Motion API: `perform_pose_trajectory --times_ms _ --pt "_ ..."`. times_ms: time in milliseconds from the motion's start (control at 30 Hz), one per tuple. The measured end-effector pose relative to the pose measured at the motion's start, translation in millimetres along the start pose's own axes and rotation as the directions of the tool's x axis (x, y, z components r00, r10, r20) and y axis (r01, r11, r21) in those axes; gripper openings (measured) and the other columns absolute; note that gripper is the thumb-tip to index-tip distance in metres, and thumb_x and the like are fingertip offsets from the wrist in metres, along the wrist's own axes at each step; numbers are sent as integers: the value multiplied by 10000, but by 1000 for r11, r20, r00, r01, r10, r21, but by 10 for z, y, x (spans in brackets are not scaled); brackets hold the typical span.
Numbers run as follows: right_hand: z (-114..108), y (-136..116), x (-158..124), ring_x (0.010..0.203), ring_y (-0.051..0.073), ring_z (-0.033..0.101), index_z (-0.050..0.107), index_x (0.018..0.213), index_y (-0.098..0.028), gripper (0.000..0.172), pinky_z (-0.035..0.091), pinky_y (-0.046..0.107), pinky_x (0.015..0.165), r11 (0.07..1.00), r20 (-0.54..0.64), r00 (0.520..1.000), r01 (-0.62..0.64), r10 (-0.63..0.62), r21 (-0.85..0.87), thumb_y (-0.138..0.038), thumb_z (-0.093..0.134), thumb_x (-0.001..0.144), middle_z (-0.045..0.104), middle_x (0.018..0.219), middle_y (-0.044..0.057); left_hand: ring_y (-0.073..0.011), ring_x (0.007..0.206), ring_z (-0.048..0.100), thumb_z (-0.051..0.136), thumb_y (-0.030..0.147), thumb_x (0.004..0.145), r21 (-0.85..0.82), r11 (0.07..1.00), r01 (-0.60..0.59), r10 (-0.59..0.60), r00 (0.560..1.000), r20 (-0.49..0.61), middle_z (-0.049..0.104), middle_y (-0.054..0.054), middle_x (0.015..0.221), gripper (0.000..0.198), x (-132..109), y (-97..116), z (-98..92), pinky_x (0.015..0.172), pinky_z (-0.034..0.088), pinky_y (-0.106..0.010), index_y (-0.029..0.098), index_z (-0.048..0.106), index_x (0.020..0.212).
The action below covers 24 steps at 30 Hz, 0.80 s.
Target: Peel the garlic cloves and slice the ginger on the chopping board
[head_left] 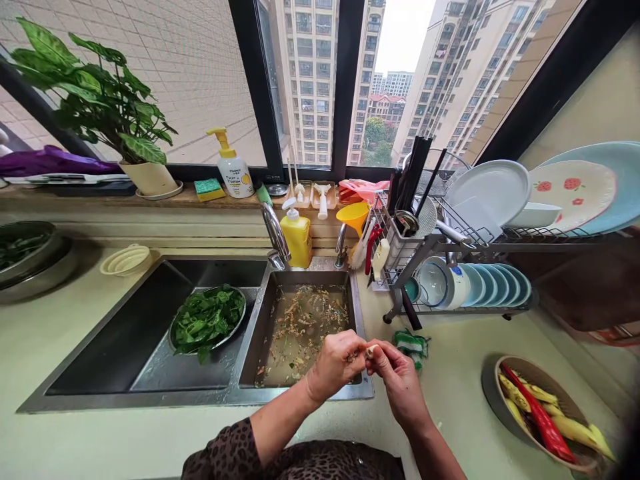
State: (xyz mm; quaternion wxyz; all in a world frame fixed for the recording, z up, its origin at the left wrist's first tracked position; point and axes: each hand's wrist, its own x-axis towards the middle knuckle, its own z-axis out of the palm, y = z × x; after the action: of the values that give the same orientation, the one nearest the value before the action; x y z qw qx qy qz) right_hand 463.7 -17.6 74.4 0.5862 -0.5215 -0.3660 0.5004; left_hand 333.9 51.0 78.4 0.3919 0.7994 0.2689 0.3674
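Observation:
Both my hands meet over the right front edge of the small sink basin (247,360). A small whitish piece (371,351), perhaps a garlic clove, is pinched between them; its kind is not clear. My left hand (336,365) is closed, its fingers curled at the piece's left side. My right hand (400,381) grips it from the right between thumb and fingers. Below them, cloudy water (305,327) with many floating brown and pale scraps fills the basin. Just beyond my right hand lies a green-and-white scrubbing cloth (413,345).
A bowl of leafy greens (213,317) sits in the left basin. On the right counter, a bowl (493,373) holds yellowish vegetables and a red pepper (540,417). The dish rack (457,310) stands behind. Taps (274,233) and a yellow soap bottle (297,240) line the sink's back.

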Motion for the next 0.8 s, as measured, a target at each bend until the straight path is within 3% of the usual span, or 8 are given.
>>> perform_pose_trajectory --times_ms 100,167,267,367,533,667,800 --pt "-8 19 20 607 105 519 697 873 -171 259 424 218 565 982 38 996 -85 79 170 -407 650 779 612 696 13 -93 521 464 551 231 766 -213 951 223 -227 974 9 580 -6 593 131 28 -71 14 516 355 -200 143 613 691" --pt "-28 25 35 628 112 563 690 918 -187 283 443 219 566 945 55 990 -143 133 296 -413 684 747 652 763 28 -76 456 420 543 266 761 -411 832 374 -393 919 41 551 17 560 137 36 -128 25 460 330 -189 143 585 717" --pt "-66 24 50 664 128 614 676 962 -219 301 478 237 596 909 47 986 -164 158 383 -386 722 715 681 821 31 -69 438 419 558 289 753 -547 716 433 -484 873 58 567 21 575 147 33 -153 21 453 336 -188 144 582 766" --pt "-98 42 59 735 143 637 681 929 -227 248 505 259 668 931 1 992 -117 125 347 -340 732 714 691 877 28 -78 486 452 609 272 740 -444 804 396 -430 902 25 598 0 602 138 21 -78 -15 492 347 -192 136 637 734" --pt "-119 104 69 831 170 634 681 944 -224 240 510 301 770 980 -62 998 -13 26 199 -318 718 726 699 926 35 -113 613 530 668 271 744 -150 974 170 -184 979 -90 644 -36 686 127 -5 40 -47 588 388 -209 146 685 729" --pt "-105 74 53 791 169 640 690 925 -215 242 517 298 759 996 -93 996 19 -11 84 -328 722 714 708 903 33 -117 650 554 586 211 812 -42 999 18 -22 995 -98 634 -53 723 117 -35 29 -11 615 415 -207 148 681 788" --pt "-90 46 27 737 153 638 697 896 -207 230 515 263 719 999 -91 996 11 -8 33 -317 738 698 713 836 23 -114 659 529 538 154 816 26 999 -30 32 995 -92 593 -44 729 102 -56 13 34 623 405 -208 144 632 778"
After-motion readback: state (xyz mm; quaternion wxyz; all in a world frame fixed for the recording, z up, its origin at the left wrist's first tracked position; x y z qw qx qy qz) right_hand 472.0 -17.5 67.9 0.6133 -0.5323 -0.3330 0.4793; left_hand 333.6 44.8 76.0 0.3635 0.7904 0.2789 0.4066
